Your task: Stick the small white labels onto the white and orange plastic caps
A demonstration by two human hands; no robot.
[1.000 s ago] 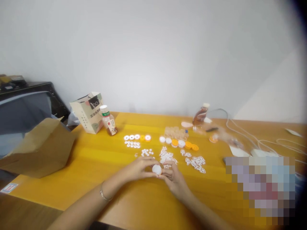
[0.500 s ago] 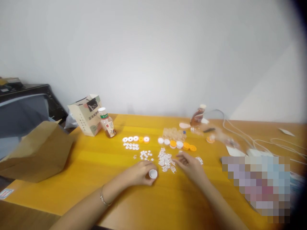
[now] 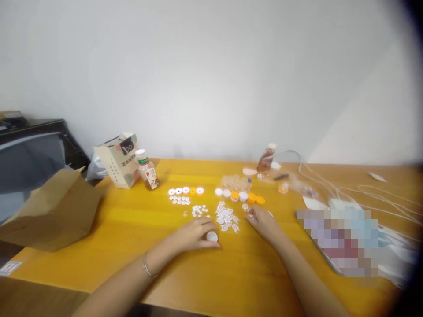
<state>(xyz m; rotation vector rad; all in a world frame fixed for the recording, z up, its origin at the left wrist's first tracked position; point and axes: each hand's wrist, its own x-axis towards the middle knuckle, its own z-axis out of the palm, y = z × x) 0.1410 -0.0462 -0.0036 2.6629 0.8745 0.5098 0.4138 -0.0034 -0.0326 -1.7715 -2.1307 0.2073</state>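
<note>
My left hand (image 3: 198, 233) curves its thumb and fingers round a small white round cap (image 3: 212, 237) low over the table. To its right, my right hand (image 3: 266, 222) has thumb and index finger apart beside white lacy cut-out pieces (image 3: 253, 215), partly hidden by the hand. A pile of the same flat white cut-outs (image 3: 226, 215) lies between the hands. Small white discs (image 3: 199, 210) are scattered beyond my left hand, with neat rows of white buttons (image 3: 179, 200) behind them.
White and orange rings (image 3: 186, 190) line up at the back left, white and orange round caps (image 3: 243, 197) at the back right, before clear plastic pieces (image 3: 234, 182). Bottles (image 3: 149, 174), (image 3: 266, 160), a paper bag (image 3: 120, 163), brown paper (image 3: 56, 211) and cables (image 3: 330, 189) surround them.
My right hand has shifted slightly toward the cut-outs under it. The left fingers sit looser round the white cap. The view has turned a little to the right.
</note>
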